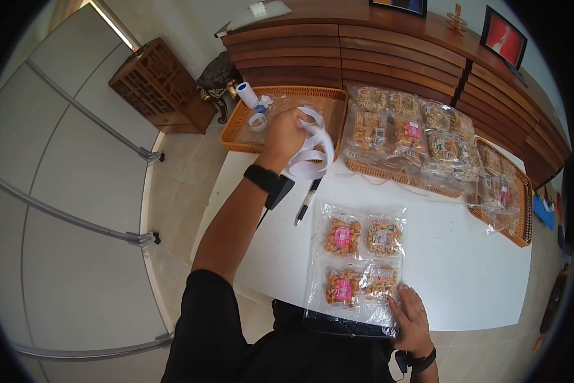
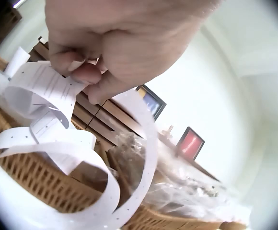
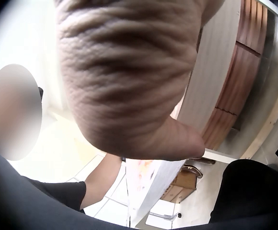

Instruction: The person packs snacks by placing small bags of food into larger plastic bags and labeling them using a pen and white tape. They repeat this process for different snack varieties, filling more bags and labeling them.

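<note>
My left hand pinches a long curling strip of white labels above the table, near the front rim of the left basket. In the left wrist view, printed lines show on the label strip just below the curled fingers, and its loops hang down. Flat on the table's near edge lies a clear plastic bag holding several small snack packets, some with pink labels. My right hand rests at the bag's lower right corner, fingers extended. From the right wrist, the palm fills much of the view and hides the bag.
A wicker basket at the left holds a white roll and a tape ring. Bagged snacks are piled in another basket behind; a third basket stands right. A pen lies beside a black object.
</note>
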{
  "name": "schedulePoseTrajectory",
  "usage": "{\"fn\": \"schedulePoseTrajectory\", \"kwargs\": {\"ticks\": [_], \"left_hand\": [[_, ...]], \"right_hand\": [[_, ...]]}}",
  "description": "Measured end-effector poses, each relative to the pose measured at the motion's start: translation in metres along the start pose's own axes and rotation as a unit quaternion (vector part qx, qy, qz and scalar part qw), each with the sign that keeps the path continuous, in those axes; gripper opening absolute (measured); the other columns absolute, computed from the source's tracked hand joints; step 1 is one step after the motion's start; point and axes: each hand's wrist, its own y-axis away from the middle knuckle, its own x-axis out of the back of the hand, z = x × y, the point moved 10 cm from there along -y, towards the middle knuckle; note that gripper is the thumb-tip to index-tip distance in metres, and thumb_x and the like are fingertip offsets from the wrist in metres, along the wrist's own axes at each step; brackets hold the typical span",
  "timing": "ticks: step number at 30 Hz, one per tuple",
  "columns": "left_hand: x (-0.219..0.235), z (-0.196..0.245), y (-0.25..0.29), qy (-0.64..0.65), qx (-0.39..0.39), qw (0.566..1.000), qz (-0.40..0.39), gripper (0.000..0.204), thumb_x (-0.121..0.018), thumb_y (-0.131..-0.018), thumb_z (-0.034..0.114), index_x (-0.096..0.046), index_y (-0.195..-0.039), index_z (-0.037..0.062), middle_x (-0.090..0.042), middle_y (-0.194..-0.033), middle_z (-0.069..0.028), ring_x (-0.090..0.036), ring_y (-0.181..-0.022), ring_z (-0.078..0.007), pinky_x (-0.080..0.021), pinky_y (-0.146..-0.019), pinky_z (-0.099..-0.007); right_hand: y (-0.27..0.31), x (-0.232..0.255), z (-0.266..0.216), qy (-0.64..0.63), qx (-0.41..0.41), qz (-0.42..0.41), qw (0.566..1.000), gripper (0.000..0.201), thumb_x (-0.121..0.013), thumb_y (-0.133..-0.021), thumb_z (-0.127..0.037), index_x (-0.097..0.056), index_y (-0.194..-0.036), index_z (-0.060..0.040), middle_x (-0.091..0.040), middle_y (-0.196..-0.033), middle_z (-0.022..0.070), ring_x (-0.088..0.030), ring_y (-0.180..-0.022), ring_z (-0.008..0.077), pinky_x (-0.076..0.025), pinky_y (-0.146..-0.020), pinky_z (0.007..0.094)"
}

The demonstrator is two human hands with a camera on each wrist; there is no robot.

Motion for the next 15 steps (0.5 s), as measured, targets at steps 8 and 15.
{"fn": "schedulePoseTrajectory", "kwargs": {"ticks": [8,15], "left_hand": [[0.029,0.067,0.117,0.106,-0.154,0.982,-0.009,0.032,-0.056,-0.071,-0.014,-0.066,-0.097,0.0013,-0.057,-0.098,-0.0145,-0.059,-0.091,-0.0327,-0.050,-0.081,-0.0383],[0.026,0.140,0.189,0.106,-0.231,0.965,-0.070,0.020,-0.064,-0.076,-0.006,-0.069,-0.094,0.0016,-0.059,-0.099,-0.0113,-0.059,-0.093,-0.0292,-0.051,-0.080,-0.0374]], "right_hand": [[0.006,0.006,0.012,-0.210,-0.027,-0.162,0.964,0.103,-0.082,-0.053,-0.005,-0.044,-0.148,-0.0084,-0.027,-0.160,0.0240,-0.021,-0.150,0.0420,-0.024,-0.121,0.0495],[-0.074,0.067,-0.029,-0.284,-0.018,-0.018,0.958,0.074,-0.074,-0.074,-0.003,-0.046,-0.142,0.0006,-0.051,-0.143,0.0209,-0.046,-0.135,0.0368,-0.032,-0.116,0.0441]]}}
